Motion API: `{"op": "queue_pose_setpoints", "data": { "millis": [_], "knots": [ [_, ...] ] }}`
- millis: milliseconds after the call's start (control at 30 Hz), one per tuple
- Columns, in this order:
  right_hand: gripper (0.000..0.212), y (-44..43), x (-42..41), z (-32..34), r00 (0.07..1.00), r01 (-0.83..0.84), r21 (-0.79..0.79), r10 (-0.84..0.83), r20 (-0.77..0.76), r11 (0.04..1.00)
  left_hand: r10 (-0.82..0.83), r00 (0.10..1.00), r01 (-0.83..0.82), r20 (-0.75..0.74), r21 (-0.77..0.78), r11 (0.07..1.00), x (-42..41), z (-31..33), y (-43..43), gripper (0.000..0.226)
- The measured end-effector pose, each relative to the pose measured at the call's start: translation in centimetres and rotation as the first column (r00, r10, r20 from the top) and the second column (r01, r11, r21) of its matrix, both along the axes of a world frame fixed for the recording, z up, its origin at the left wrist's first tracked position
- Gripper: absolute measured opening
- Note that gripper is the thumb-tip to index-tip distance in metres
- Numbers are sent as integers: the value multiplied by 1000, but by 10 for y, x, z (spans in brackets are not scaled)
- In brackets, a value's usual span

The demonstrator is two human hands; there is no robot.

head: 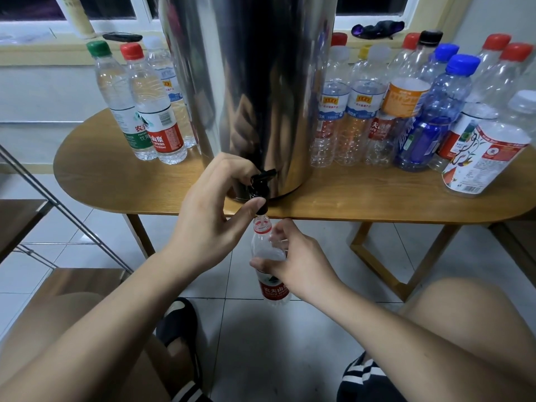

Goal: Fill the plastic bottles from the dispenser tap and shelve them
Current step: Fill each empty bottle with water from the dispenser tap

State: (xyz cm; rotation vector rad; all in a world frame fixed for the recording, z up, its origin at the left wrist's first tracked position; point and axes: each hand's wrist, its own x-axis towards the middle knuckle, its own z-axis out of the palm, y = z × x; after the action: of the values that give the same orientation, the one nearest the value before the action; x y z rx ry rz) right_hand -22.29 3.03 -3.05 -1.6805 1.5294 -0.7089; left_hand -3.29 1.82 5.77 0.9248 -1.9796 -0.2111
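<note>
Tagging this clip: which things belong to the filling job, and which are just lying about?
Job: dispenser, tap, open bottle, left hand, right hand, filled bottles, empty bottles.
Lying about: purple cloth, black slipper.

Dispenser [261, 82] blocks 12 o'clock. Bottle cluster [406, 117] crowds 1–3 o'clock; three capped bottles [150, 111] stand at 10. Bare table [362, 198] strip along front edge; open floor [275, 343] below.

A single wide-angle head camera looks forward and down over the person's knees [470, 314], close to the wooden table [377, 207]. It faces the steel dispenser [255, 82], with the window [371, 4] far behind.
</note>
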Motion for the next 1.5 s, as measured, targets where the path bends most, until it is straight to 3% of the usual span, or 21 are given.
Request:
{"op": "queue_pose_setpoints", "data": {
  "millis": [733,1133,1500],
  "knots": [
    [57,0,2,0,1000,12,31,-12,15,999,-9,999,11,-50,36,999,-3,-1,3,28],
    [59,-2,1,-1,1000,12,36,-13,12,999,-16,998,19,-68,46,999,-1,-1,2,38],
    [68,-7,2,-9,1000,9,14,-9,-4,1000,-13,998,16,-63,48,999,-2,-1,3,38]
  ]
}}
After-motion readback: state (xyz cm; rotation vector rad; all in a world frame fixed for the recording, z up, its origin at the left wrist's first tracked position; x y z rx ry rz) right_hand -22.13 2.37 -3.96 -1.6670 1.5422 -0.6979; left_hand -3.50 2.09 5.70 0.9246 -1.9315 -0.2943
